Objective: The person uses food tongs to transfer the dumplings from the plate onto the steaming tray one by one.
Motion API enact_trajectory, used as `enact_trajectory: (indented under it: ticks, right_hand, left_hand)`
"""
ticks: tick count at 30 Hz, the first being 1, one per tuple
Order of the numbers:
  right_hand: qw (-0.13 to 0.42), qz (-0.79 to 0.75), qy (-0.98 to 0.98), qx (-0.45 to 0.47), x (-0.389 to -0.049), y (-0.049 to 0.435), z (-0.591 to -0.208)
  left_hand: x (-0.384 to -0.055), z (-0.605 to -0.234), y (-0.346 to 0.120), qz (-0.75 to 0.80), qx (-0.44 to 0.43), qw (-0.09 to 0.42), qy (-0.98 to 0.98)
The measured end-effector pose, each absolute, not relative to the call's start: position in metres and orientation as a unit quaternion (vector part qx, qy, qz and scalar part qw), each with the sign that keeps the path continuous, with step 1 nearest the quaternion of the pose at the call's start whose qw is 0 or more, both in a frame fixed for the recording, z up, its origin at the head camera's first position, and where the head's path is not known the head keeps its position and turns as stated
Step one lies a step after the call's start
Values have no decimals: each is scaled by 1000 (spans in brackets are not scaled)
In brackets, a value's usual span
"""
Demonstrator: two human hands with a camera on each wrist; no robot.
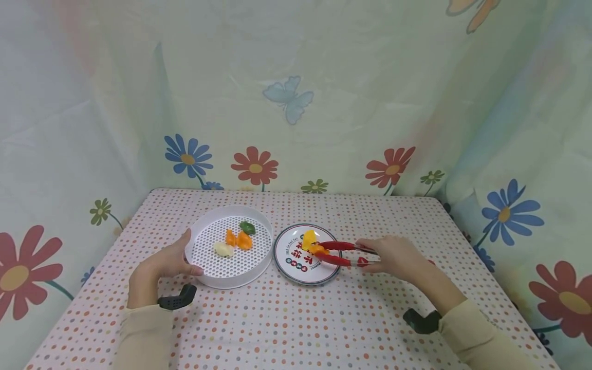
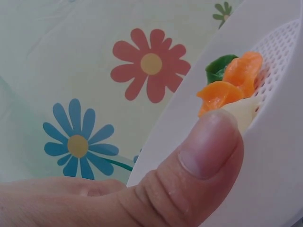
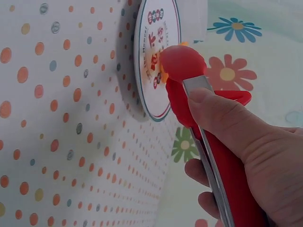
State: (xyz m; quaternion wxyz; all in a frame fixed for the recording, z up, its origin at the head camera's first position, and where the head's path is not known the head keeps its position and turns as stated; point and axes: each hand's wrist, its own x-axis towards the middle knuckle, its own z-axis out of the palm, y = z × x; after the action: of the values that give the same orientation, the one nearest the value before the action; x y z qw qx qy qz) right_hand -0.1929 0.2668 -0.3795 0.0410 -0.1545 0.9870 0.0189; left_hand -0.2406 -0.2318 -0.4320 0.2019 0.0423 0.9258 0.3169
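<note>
From where I stand, the person's left hand (image 1: 164, 259) is spread wide against the left side of a round white tray (image 1: 240, 280), thumb at the near wall and fingers farther back, seemingly to steady it. The right hand (image 1: 393, 255) holds a pair of tongs (image 1: 336, 245) by the handles, with the red tips out over a plate (image 1: 324, 275). That grip looks chosen so the tips do the touching and the fingers stay off the food. An orange piece (image 1: 316, 249) sits right at the tips, though I can't tell whether they pinch it; a yellow piece (image 1: 309, 237) lies just beside it on the plate.

The plate stands close by the tray's right side, likely to make for a short reach between the two. Inside the tray are a green piece (image 1: 247, 227), two orange pieces (image 1: 244, 240) and a pale piece (image 1: 224, 250), gathered loosely within a raised wall that probably stops them sliding off.

The tray looks like smooth plastic, its flat floor punched with small round holes. The plate is glossy, dark-rimmed and printed with red characters. The pieces are folded and crimped like dumplings, with a waxy shine. The tongs pair bright metal with red grips and rounded red ends. Dots cover the bench (image 1: 277, 318).
</note>
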Motion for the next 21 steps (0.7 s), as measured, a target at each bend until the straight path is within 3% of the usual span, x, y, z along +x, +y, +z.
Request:
enact_trajectory:
  ticks: [11, 21]
  right_hand:
    - [6, 21, 984, -178, -195, 249, -362]
    - [-47, 36, 976, -210, -196, 205, -346]
  left_hand:
    - [-242, -433, -232, 315, 39, 204, 926]
    - [-241, -432, -230, 310, 34, 205, 928]
